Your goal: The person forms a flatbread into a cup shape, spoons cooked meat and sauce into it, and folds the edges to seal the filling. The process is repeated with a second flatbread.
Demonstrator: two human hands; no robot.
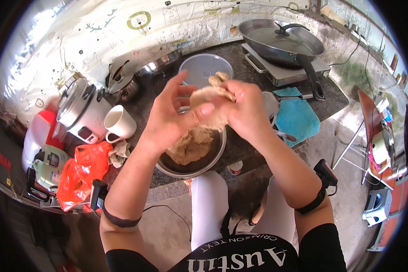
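Note:
A flattened piece of light brown dough (209, 96) is held up between my two hands, above a metal bowl (218, 156). My right hand (247, 106) is closed on its right side, and a small lump of dough sticks out above the fingers. My left hand (165, 115) holds the left side with its thumb across the dough; some of its fingers stand apart behind. A larger mass of dough (188, 147) lies in the bowl below, partly hidden by my hands and forearms.
Behind the bowl is a translucent round lid (206, 65). A white mug (121, 121), a rice cooker (84, 113) and a red plastic bag (84, 167) stand left. A lidded wok (281, 43) sits on a cooker back right, with a blue cloth (297, 120) in front.

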